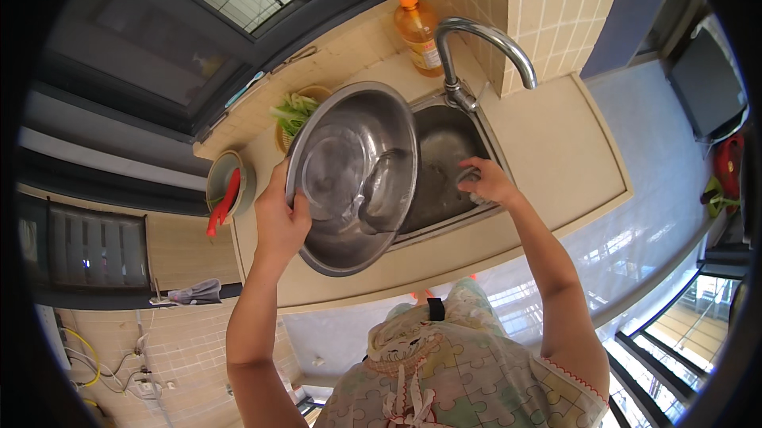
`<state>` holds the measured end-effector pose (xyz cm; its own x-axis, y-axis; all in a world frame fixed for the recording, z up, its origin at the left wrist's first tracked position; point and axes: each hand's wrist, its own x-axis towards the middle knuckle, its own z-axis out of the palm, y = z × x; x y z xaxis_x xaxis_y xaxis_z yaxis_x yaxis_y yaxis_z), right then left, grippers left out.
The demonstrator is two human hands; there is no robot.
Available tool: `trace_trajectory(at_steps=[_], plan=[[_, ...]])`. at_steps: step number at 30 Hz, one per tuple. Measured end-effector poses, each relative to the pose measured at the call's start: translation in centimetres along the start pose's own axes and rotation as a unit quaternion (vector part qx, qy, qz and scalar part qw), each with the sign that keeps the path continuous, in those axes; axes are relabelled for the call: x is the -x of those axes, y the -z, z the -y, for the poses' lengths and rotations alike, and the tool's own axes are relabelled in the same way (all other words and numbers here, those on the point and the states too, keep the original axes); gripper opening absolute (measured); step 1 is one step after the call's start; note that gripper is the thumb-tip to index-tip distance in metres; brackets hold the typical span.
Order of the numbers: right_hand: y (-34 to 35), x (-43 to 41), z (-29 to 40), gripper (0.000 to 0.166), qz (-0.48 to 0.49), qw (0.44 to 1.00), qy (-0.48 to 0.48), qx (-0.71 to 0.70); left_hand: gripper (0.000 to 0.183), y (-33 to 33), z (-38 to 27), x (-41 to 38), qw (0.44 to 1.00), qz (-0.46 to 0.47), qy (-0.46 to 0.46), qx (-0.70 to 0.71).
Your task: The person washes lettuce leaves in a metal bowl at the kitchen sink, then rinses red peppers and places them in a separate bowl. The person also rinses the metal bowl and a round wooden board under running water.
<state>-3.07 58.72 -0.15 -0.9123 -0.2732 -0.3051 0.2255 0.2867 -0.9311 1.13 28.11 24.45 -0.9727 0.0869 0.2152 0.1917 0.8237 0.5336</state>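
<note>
My left hand (281, 217) grips the left rim of a large stainless-steel basin (336, 175), thumb on the inside. The basin is tilted towards the sink, and some water lies along its lower right side. Its right edge overhangs a metal sink (437, 148) set in the counter. Over the right part of this sink, my right hand (489, 183) has its fingers curled around a small grey item (469, 176), which looks like a scourer but is partly hidden by the hand. A chrome faucet (455, 65) stands behind the sink, its spout turned to the right.
Behind the basin sits a yellow basket (280, 136) with leafy green vegetables (293, 112). To the left, a round pot (244, 175) has a red-handled item (225, 205) across it. An orange soap pump bottle (419, 35) stands beside the faucet. The counter's front edge (452, 276) runs before me.
</note>
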Motion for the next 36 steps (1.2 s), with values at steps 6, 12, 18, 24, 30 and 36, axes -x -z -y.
trace_trajectory(at_steps=[6, 12, 18, 24, 30, 36], plan=[[-0.7, 0.1, -1.4, 0.054, -0.053, 0.998, 0.009, 0.028, 0.032, 1.5, -1.1, 0.7, 0.975, -0.085, -0.166, -0.118], [-1.9, 0.4, -0.8, 0.040, -0.082, 0.996, 0.006, 0.034, 0.031, 3.8, -1.1, 1.7, 0.963, -0.155, -0.192, -0.112], [-3.0, -0.1, 0.3, 0.028, -0.096, 0.992, 0.035, 0.070, 0.035, 5.4, 1.7, 3.0, 0.977, -0.190, -0.095, -0.034], [-3.7, -0.1, 0.8, 0.020, -0.117, 0.989, 0.079, 0.044, 0.032, 9.4, 11.5, 8.4, 0.960, -0.275, 0.013, 0.046], [-4.0, 0.3, 3.6, 0.017, -0.100, 0.990, 0.086, -0.042, 0.045, 9.8, 24.3, 19.9, 0.845, -0.340, 0.255, 0.323], [-5.1, 0.1, 8.6, 0.019, -0.125, 0.986, 0.096, -0.058, 0.045, 6.7, 28.5, 26.4, 0.762, -0.369, 0.320, 0.426]])
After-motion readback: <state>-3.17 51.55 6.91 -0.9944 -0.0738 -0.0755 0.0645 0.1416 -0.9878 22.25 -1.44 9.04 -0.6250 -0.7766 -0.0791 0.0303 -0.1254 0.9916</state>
